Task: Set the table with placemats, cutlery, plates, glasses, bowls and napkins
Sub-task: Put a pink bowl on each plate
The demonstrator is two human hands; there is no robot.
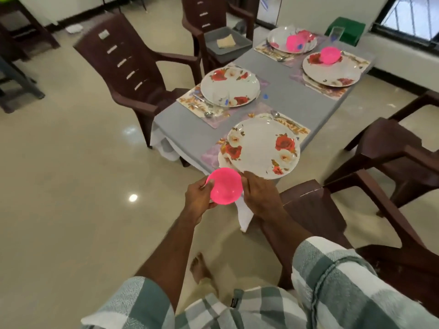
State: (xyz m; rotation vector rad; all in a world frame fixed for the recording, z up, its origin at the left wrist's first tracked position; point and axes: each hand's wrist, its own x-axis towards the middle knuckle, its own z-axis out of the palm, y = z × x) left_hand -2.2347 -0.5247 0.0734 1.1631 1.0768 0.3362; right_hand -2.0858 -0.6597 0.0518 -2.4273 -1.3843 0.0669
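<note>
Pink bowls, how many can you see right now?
3. One pink bowl is held between the left hand and right hand near the table's corner. One sits on the far left plate, another on the far right plate. None looks hidden.

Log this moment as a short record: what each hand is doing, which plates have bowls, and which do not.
left hand: holds the pink bowl from the side
right hand: on the bowl's other side
bowl position: in the air, off the table's near corner
plates with bowls: two far plates
plates without bowls: near plate, left plate
</note>
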